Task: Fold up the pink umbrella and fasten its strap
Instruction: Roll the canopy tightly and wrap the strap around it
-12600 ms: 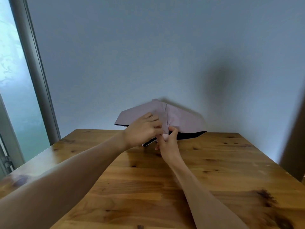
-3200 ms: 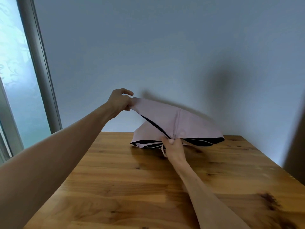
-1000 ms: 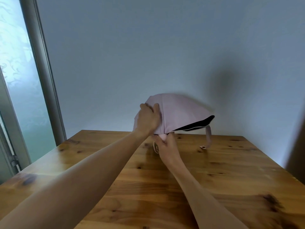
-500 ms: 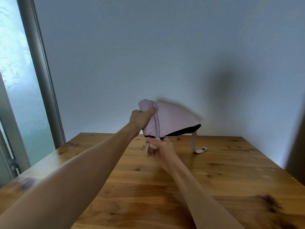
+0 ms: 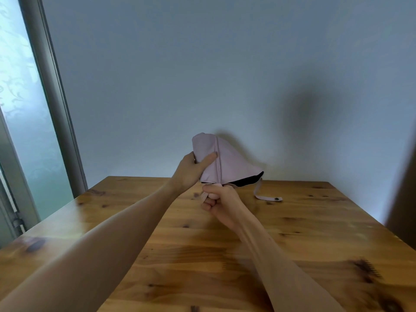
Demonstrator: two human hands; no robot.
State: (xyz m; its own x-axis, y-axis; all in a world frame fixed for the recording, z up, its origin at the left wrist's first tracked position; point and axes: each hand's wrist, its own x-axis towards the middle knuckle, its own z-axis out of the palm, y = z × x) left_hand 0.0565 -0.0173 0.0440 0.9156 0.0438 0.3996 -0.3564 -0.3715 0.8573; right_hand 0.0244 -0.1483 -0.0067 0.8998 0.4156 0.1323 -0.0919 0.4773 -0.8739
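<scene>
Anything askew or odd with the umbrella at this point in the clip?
Nothing damaged. The pink umbrella is only partly gathered: its right side flares out, showing black lining, and the strap hangs loose with its snap end lying on the table. The left hand grips the fabric; the right hand grips the handle.

Two bare forearms reach in from the bottom edge of the head view — no sleeve, cuff, watch or band on either. The left forearm [image 5: 96, 251] shows from near the elbow and looks broad, being close to the camera; it narrows toward the wrist. The right forearm [image 5: 276, 253] is slimmer, with a tendon line along its length. The left hand [image 5: 189, 171] and right hand [image 5: 221, 204] are ungloved — no ring can be made out.
</scene>
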